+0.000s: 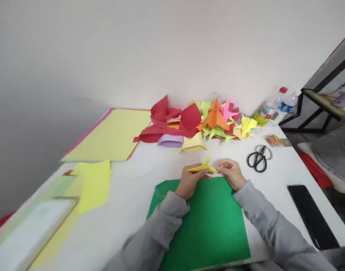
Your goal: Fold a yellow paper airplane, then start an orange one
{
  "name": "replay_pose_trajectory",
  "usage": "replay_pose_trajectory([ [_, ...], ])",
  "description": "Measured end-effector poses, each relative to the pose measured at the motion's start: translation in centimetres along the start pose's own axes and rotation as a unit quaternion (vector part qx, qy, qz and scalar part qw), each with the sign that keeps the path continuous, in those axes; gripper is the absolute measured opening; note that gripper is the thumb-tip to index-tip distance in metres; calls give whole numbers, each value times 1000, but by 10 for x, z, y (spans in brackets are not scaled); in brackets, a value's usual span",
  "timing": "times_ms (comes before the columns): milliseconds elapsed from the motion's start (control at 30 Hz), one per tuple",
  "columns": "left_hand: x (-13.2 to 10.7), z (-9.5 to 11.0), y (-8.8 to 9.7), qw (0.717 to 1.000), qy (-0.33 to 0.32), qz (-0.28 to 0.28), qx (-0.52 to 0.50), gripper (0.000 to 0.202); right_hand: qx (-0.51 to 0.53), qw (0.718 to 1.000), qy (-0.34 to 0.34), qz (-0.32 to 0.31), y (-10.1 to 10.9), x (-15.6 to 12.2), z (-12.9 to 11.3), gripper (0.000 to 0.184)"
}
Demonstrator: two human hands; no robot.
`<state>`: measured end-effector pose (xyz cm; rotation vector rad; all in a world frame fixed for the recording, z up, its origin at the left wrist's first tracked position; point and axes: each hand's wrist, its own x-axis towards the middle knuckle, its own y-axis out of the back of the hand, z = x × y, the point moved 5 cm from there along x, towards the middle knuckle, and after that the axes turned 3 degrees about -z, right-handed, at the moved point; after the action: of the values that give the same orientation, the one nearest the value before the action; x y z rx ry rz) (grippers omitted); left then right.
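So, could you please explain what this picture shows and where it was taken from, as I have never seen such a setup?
There is no machine here: a person works with two bare hands. The single picture comes from a camera worn on their head, looking forward and down. The left hand and right hand pinch a small folded yellow paper between them, at the far edge of a green sheet on the white table. Further back lies a pile of coloured folded shapes, with yellow sheets to its left. To the right are black scissors, two plastic bottles and a flat black strip.
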<state>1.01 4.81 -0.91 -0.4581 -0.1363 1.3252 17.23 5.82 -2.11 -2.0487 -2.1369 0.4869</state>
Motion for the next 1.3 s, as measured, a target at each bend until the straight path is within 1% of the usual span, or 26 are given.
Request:
replay_pose_trajectory([
  [200, -3, -1, -1, 1000, -8, 0, 0, 26, -1, 1000, 1, -8, 1, -1, 1, 35],
  [500, -2, -1, -1, 1000, -11, -5, 0, 24, 4, 1000, 23, -14, 0, -2, -3, 36],
  [733, -2, -2, 0, 1000, -11, -6, 9, 24, 27, 999, 45, -17, -2, -3, -5, 40],
  [900, 0, -3, 0, 1000, -17, -11, 17, 24, 40, 998, 44, -19, -3, -3, -7, 40],
  [1100, -1, -1, 1, 1000, -5, 27, -14, 29, 54, 998, 30, -19, 0, -2, -2, 38],
  [1300, -1, -2, 1, 997, 9, 48, -57, 32, 83, 996, 22, -31, 1, 0, 0, 39],
])
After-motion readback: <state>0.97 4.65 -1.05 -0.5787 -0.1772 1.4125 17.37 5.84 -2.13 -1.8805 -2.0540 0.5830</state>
